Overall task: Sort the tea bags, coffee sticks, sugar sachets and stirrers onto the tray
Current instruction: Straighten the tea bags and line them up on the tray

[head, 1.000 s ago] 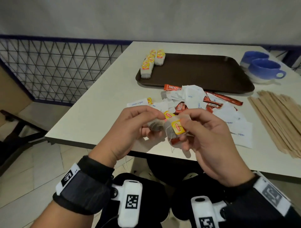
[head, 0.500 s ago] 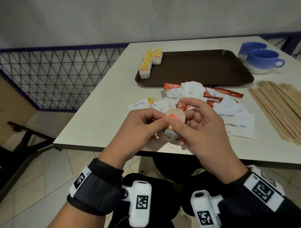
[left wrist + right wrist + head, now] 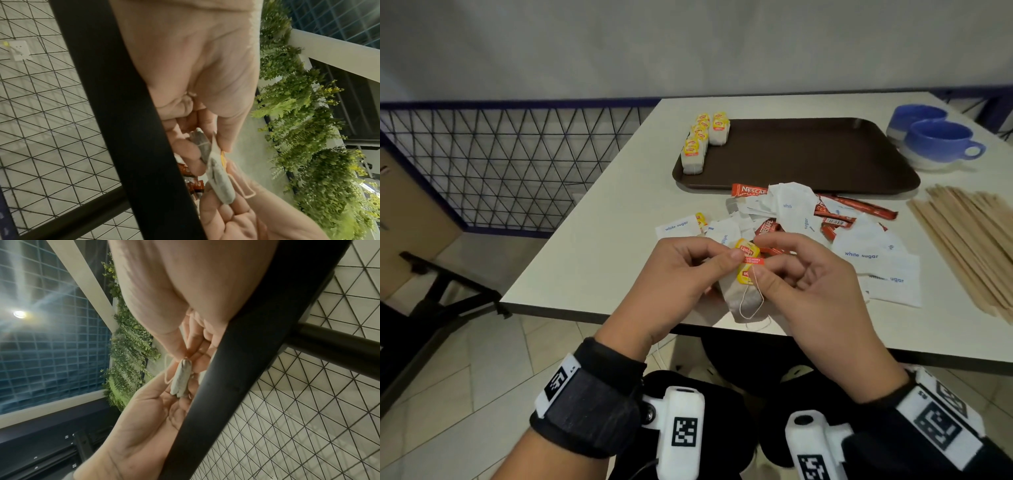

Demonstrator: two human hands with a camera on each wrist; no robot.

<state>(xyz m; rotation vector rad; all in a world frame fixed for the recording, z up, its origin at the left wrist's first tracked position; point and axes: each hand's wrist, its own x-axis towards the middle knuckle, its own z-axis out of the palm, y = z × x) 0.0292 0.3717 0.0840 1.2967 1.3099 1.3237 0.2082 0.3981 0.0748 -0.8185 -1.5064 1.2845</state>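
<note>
Both hands hold one tea bag [image 3: 742, 298] over the table's front edge. My left hand [image 3: 709, 262] pinches it by its yellow tag [image 3: 748, 253]. My right hand [image 3: 774, 270] pinches the tag and its string, whose loop hangs over the bag. In the left wrist view the tea bag [image 3: 221, 180] hangs from my left hand [image 3: 207, 146]. In the right wrist view the tea bag [image 3: 181, 379] hangs edge-on from my right hand [image 3: 185, 353]. The brown tray [image 3: 825, 157] holds a row of several tea bags [image 3: 698, 144] at its left end.
A mixed pile of white sugar sachets [image 3: 866, 255] and red coffee sticks [image 3: 856, 207] lies between my hands and the tray. Wooden stirrers [image 3: 969, 240] lie in a bundle at the right. Two blue cups [image 3: 941, 144] stand at the tray's right. A wire-mesh fence [image 3: 517, 164] stands left of the table.
The two hands came together on the tea bag and turned it. Its yellow tag now faces up and the string loop hangs loose below.
</note>
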